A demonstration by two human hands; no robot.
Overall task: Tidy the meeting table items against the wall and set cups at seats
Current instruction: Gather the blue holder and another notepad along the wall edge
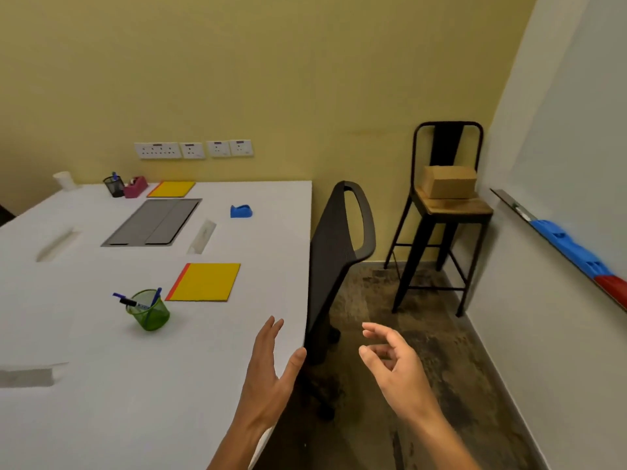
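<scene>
Your left hand (271, 364) was nearest, fingers straight and spread over the table (101, 418) edge, holding nothing; your right hand (393, 362) hung off the table over the floor, fingers loosely curled, also holding nothing. The green pen cup (149, 312) sat just ahead of your left hand, well away from the wall, with markers sticking out; it looked like light wire mesh, probably tippy, so take it round the body, not the rim. The near yellow pad (205, 282) lay flat just beside it; thin and stiff-looking, best slid to the edge or lifted by a corner. The blue tape holder (241, 211) stood further back, apart from the rest; probably hard plastic, easy to grab whole. Already at the wall: black pen cup (114, 186), pink tape holder (135, 186), second yellow pad (172, 189), and a white cup (64, 180), likely light, not yet at a seat. A black chair (336, 266) was touching the table's right side.
</scene>
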